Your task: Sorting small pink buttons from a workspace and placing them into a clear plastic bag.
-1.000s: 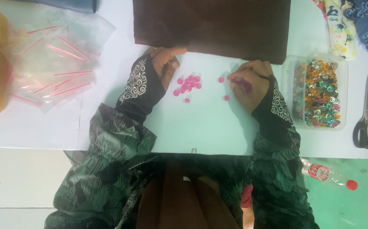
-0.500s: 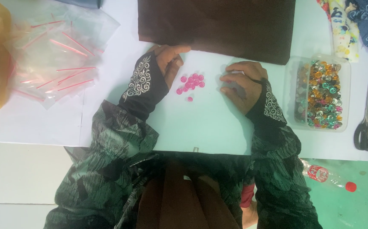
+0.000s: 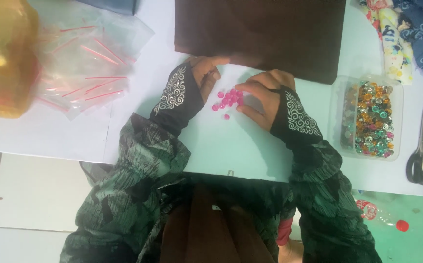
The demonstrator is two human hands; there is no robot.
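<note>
the pink beads (image 3: 230, 99) lie in a small loose cluster on the pale sheet (image 3: 231, 146), just below the lower edge of the dark brown cloth (image 3: 265, 34), with one stray bead a little nearer the person than the rest. the right hand (image 3: 262, 97) sits just to the right of the cluster, fingers curled and drawn together, fingertips touching its right edge; whether a bead is pinched between them i cannot tell. the left hand (image 3: 206, 73) rests to the upper left of the beads, fingers loosely bent and holding nothing, its tips up against the cloth's edge. to my eye this is the gathering step, the beads being herded into one heap between the two hands. the next move looks to call for a light sideways sweep or a fine pinch, gentle enough that the round beads don't roll off. well to the right of the beads sits a clear tray of mixed coloured beads (image 3: 367, 119), and beyond it a pair of scissors (image 3: 420, 156). far to the left of the beads lie clear plastic bags (image 3: 84, 63) with red strips.
</note>
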